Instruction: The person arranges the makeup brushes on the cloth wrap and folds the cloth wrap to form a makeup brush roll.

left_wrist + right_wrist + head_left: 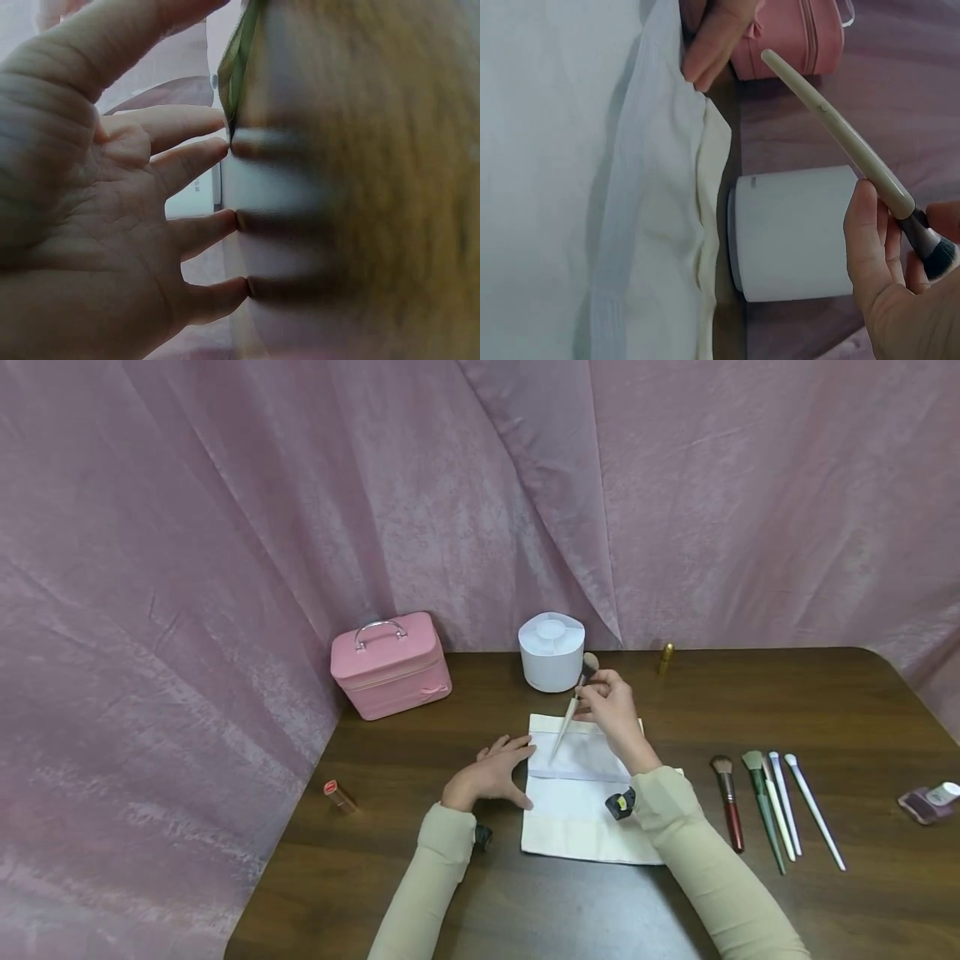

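My right hand (613,714) pinches a makeup brush (847,146) near its ferrule, between thumb and fingers. Its cream handle slants down over a white cloth brush roll (562,818), and its dark bristles point up toward the back. In the right wrist view the handle's end is in the air. My left hand (491,774) lies at the roll's left edge with its fingers spread. The left wrist view shows those fingertips (232,217) down on the tabletop, the thumb by the cloth's edge. A sewn band crosses the roll.
A round white organizer (551,664) stands behind the roll, with a pink vanity case (393,668) to its left. Several brushes (772,810) lie at the right. A lipstick (340,796), a gold tube (666,657) and a nail polish bottle (926,803) are farther out.
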Demonstrator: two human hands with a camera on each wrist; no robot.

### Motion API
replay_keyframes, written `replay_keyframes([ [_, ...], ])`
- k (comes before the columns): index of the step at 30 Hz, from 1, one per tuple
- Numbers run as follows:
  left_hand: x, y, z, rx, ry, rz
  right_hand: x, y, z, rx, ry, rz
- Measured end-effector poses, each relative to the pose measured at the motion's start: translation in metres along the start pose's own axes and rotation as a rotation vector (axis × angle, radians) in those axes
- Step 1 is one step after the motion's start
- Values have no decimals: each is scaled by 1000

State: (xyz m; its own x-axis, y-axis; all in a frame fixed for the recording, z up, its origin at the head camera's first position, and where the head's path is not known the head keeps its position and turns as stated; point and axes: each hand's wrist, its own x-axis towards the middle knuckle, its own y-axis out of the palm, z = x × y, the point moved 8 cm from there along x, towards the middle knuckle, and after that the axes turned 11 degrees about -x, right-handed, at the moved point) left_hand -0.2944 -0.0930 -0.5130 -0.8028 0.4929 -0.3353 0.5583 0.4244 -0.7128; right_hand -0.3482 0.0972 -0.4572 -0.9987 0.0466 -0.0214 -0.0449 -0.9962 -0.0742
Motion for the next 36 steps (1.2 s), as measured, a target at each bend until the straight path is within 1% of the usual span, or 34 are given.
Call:
replay_keyframes([
  [4,0,0,1,0,2,-9,2,8,-6,4,2,1],
  [9,1,0,2,4,-1,-14,1,16,-15,-24,19,11],
  [17,3,0,1,3,-3,-18,-1,29,-29,-60,50,75],
  [22,4,-1,1,3,-4,-13,-3,33,-36,-81,73,92],
  [31,5,-2,-1,14,-14,-12,-6,37,-37,-145,98,118],
  [36,7,-3,-1,31,-18,-13,-8,39,-35,-171,93,138],
])
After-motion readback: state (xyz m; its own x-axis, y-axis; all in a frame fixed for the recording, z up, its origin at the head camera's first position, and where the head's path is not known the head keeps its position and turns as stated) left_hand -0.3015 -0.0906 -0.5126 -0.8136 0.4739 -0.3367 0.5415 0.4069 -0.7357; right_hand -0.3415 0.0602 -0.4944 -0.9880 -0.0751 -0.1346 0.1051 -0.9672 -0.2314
